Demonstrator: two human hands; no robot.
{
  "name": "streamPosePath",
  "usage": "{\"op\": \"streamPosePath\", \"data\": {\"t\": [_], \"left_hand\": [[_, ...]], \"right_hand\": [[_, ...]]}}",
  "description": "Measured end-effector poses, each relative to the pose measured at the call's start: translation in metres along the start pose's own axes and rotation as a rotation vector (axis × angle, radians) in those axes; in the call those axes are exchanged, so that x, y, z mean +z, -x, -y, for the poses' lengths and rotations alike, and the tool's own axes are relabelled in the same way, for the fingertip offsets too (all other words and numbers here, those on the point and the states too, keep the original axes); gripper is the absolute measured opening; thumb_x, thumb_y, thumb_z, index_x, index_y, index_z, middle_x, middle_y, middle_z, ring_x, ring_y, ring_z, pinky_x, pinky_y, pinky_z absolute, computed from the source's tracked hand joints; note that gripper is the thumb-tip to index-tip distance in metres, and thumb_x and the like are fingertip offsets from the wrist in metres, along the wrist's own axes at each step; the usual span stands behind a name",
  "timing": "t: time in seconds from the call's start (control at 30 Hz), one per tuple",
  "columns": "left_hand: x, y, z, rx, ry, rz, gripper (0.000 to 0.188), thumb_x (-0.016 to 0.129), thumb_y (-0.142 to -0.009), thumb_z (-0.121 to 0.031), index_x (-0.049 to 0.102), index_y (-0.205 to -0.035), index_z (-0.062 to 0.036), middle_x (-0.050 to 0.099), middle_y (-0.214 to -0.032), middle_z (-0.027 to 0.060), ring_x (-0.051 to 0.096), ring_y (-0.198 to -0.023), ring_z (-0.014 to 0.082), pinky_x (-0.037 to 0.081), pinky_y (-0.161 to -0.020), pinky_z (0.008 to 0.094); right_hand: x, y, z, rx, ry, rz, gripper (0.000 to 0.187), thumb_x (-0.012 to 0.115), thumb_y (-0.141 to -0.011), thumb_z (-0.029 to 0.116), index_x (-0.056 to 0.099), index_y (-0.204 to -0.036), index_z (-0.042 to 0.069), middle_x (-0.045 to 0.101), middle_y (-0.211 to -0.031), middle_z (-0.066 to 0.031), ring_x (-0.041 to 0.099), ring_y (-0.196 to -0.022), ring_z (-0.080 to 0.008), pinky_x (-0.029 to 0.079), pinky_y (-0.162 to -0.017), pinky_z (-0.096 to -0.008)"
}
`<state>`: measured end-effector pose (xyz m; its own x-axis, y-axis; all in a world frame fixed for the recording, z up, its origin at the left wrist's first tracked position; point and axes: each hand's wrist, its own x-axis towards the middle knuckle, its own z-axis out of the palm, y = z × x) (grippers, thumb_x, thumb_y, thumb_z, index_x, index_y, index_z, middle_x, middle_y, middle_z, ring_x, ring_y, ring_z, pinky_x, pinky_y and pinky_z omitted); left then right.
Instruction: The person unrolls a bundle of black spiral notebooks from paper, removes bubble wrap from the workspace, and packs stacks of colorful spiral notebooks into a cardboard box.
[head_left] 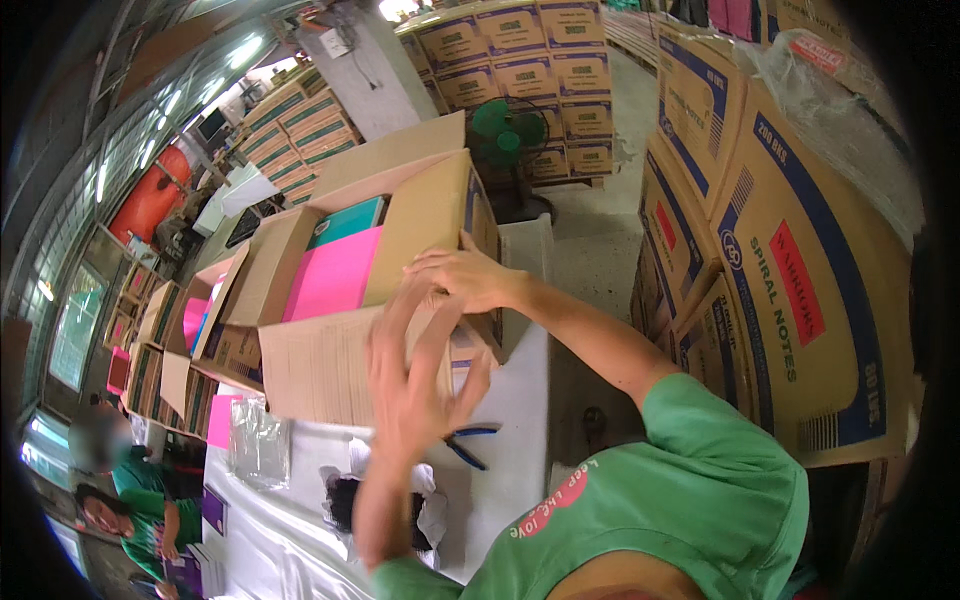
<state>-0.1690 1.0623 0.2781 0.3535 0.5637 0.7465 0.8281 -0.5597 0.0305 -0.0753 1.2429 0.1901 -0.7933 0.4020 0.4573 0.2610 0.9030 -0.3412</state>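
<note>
An open cardboard carton [420,215] stands on the white-covered table, its near flap [320,365] folded out toward me. Inside lie pink notebooks [335,270] and a teal notebook [350,222], while a folded-in flap covers the right part. My right hand [465,278] rests on that flap near the carton's right edge, fingers stretched across the cardboard. Nearer to me, my left hand [420,370] is raised in front of the carton, slightly blurred, with spread fingers and nothing visible in it. Blue-handled pliers [468,452] lie on the table below the carton.
Tall stacks of cartons [800,270] rise at my right, with more [510,60] at the back. A green-bladed fan [508,130] stands behind the carton. Clear plastic [258,440] and crumpled white paper [432,515] lie on the table [290,540]. People in green shirts [145,515] are at the left.
</note>
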Motion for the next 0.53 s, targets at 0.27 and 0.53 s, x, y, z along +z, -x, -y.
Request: {"op": "streamPosePath", "data": {"t": [0.27,0.53], "left_hand": [[0.144,-0.179,0.132,0.249,-0.325,0.759,0.063,0.066,-0.071,-0.039,0.048,-0.125,-0.0147,0.038,-0.135,0.0112,0.046,-0.115,0.0324,0.040,-0.092,0.0450],[0.318,-0.302,0.245,0.164,-0.400,1.222,0.077,0.069,-0.070,-0.045,0.038,-0.134,-0.0147,0.026,-0.142,0.0149,0.033,-0.127,0.0321,0.032,-0.103,0.0462]], "right_hand": [[-0.075,0.081,-0.106,0.017,-0.254,-0.109,0.044,0.063,-0.082,0.029,0.054,-0.120,0.010,0.049,-0.127,-0.0131,0.047,-0.116,-0.0294,0.037,-0.098,-0.0376],[-0.189,0.146,-0.216,0.602,-0.201,-0.068,0.047,0.064,-0.081,0.028,0.053,-0.122,0.010,0.051,-0.126,-0.0139,0.046,-0.120,-0.0275,0.038,-0.099,-0.0380]]}}
